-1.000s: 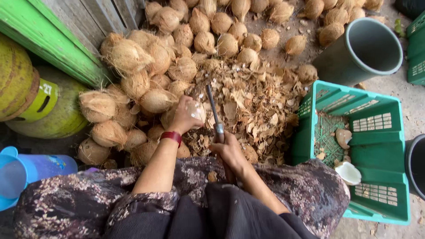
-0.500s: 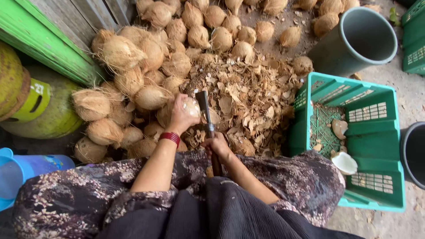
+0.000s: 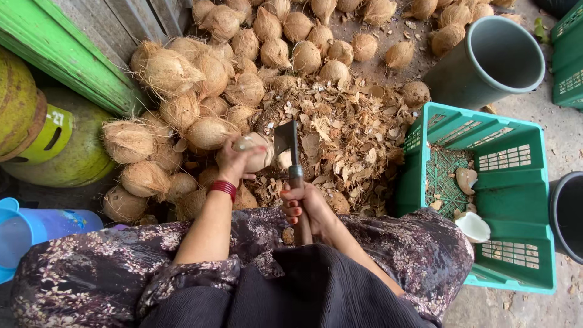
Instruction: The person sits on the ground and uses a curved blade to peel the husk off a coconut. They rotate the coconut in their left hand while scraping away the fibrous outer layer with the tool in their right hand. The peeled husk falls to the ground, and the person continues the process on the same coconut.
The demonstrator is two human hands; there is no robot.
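My left hand [image 3: 234,163] grips a pale husked coconut [image 3: 260,152] over my lap, a red bangle on that wrist. My right hand [image 3: 305,208] is closed round the wooden handle of a cleaver [image 3: 286,143]. Its broad blade stands upright and rests against the right side of the coconut. Below both lies a heap of brown shell chips [image 3: 340,133].
A pile of several husked coconuts [image 3: 200,91] fills the ground ahead and to the left. A green plastic crate [image 3: 522,200] at the right holds a few coconut pieces. A grey bucket [image 3: 492,61] stands behind it. Yellow-green gas cylinders [image 3: 36,133] and a blue jug [image 3: 36,228] sit at the left.
The cleaver has come down from a raised, edge-on position to lie with its flat blade against the coconut. My right hand has slid lower, toward my lap.
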